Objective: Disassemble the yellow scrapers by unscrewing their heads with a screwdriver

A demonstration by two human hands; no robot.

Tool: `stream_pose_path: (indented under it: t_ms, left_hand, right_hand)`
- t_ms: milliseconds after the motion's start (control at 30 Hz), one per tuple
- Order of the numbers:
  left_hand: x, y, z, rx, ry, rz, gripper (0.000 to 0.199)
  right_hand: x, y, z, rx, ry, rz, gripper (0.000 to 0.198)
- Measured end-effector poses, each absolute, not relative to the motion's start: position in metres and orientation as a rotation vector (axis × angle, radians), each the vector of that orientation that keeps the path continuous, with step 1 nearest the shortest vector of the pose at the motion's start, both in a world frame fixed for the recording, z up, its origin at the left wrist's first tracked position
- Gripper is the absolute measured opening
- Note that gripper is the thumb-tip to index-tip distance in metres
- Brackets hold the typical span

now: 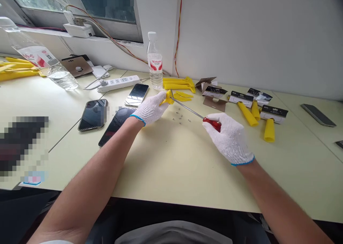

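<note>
My left hand (152,108), in a white knit glove, is closed around a yellow plastic handle (168,96); most of the handle is hidden by the glove. My gloved right hand (227,133) grips the red grip of a screwdriver (213,123). Its long metal shaft points left and its tip meets the end of the yellow handle; whether it sits in a screw I cannot tell. Several small screws (180,116) lie scattered on the table below the shaft. Just behind the left hand are flat yellow pieces (182,95) and a stack of yellow handles (178,84).
Yellow handles with black-and-white cards (272,114) lie to the right, near a phone (317,114). Phones (92,114) lie left of my left hand. Behind stand a water bottle (155,63) and a power strip (120,82). Another large bottle (45,60) tilts at left.
</note>
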State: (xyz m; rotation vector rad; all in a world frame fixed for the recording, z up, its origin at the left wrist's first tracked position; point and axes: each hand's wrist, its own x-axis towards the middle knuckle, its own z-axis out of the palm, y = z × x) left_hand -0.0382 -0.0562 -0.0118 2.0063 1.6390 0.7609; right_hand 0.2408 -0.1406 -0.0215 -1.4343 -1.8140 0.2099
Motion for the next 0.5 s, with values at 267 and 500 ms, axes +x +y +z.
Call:
stream_pose_path:
  t_ms: [267,500]
  left_hand:
    - [-0.036,-0.057,-0.011,1.992,1.636,0.766,0.022]
    - [-0.038,-0.055,-0.013,1.997,1.65,0.77,0.021]
  right_hand:
    - [0.249,-0.129,-0.014,-1.676,-1.361,1.331,0.042]
    - [0.257,-0.129,0.005,-1.248,-0.706,1.988,0.039]
